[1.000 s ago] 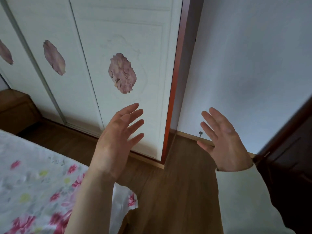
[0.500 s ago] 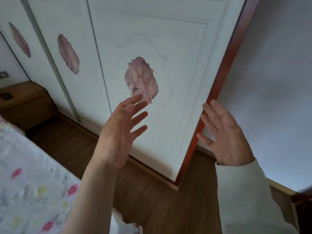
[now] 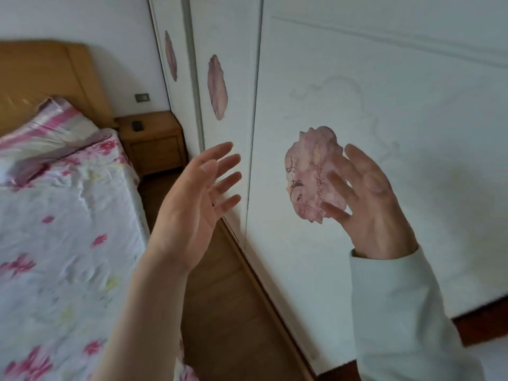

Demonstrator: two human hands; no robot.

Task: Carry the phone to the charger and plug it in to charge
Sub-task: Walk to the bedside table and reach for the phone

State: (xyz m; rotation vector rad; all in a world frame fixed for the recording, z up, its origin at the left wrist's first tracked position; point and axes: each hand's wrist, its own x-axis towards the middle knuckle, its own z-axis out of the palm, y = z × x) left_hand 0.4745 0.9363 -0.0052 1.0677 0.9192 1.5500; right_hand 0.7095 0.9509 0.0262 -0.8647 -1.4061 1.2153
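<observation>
My left hand is raised in front of me, palm turned inward, fingers spread and holding nothing. My right hand, in a pale sleeve, is raised beside it, also open with nothing in it. A small dark object lies on the wooden bedside table at the far left; it is too small to tell whether it is a phone or a charger. A wall socket plate sits on the wall above that table.
A bed with a pink-flowered cover and pillow fills the left side, against a wooden headboard. White wardrobe doors with pink floral patches run along the right. A strip of wooden floor lies between bed and wardrobe.
The view has swung left: the bed, headboard, bedside table and wall socket have come into sight, and the grey wall at the right has gone. Both hands stay raised and open.
</observation>
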